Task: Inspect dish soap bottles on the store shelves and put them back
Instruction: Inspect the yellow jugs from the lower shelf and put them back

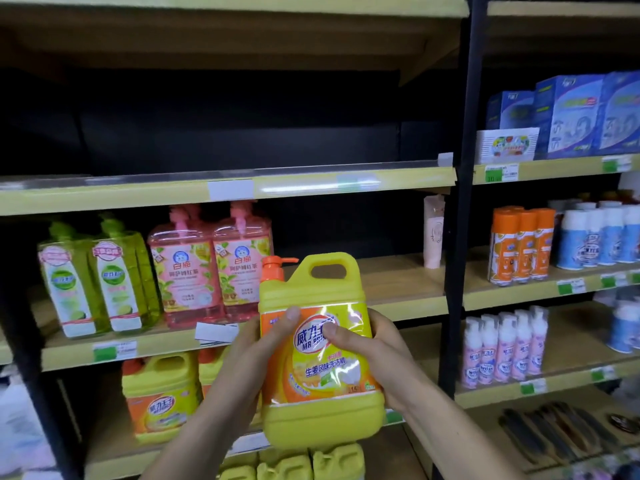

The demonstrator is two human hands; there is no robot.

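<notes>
Yellow plastic jug of dish soap (pixel 318 344) sits upright between my left hand (pixel 242 355) and right hand (pixel 374 344), each grip clamped on a side with thumbs across the glossy label. I judge the film slick, so the jug could slide down. Its orange pump (pixel 275 266), above my left grip, could clip the pink bottles (pixel 211 268) beyond on return.
</notes>
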